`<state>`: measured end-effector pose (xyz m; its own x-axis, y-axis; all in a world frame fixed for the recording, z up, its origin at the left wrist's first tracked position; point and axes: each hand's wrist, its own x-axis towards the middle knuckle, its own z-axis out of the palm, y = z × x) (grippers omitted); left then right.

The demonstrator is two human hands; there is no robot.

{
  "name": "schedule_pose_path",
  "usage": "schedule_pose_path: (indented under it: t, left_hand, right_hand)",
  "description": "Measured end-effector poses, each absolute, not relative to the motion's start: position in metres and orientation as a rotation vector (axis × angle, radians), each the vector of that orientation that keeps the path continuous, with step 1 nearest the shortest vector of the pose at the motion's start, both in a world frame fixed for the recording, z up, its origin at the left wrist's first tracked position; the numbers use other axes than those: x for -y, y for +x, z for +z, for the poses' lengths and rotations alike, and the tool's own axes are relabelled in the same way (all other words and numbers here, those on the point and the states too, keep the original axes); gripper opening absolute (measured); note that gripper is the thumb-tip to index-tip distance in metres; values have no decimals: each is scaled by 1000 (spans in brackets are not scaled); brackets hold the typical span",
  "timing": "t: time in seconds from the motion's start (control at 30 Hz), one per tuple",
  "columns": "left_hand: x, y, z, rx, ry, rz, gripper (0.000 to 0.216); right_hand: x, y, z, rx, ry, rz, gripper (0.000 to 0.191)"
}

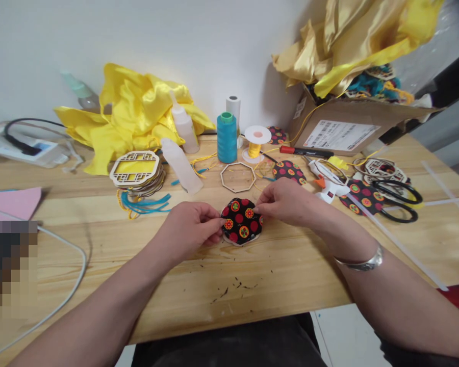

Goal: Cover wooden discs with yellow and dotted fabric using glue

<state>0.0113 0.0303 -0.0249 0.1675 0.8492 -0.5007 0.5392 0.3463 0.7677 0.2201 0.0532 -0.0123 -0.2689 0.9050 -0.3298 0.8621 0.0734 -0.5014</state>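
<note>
Between my two hands is a small round patch of black fabric with red and orange flower prints (244,221), a pale edge showing beneath it. My left hand (195,224) pinches its left edge between thumb and fingers. At its upper right edge, my right hand (281,201) has thumb and fingertips closed on the rim. Just behind the patch lies an octagonal wooden frame (222,178). A similar printed fabric piece (289,172) rests beyond my right hand, close to a white glue gun (331,189).
Left of centre are stacked wooden lattice frames (135,168), blue tassels (147,202) and a white squeeze bottle (182,165). Behind stand a teal thread cone (227,140) and a yellow thread spool (254,149). Black-handled scissors (400,196) and a cardboard box (336,130) are at right; yellow cloth (133,102) is heaped behind.
</note>
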Motion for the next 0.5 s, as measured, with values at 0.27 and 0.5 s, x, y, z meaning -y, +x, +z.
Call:
schedule_pose_path:
  t: [0.27,0.5]
  left_hand:
    - [-30,8,-29,-1510,1495,310,17]
    - [-29,7,-32,-1525,1550,302,19]
  right_hand:
    - [-52,219,-13,2226,-1865,975,16]
    - [-52,218,-14,2254,-1893,921,17]
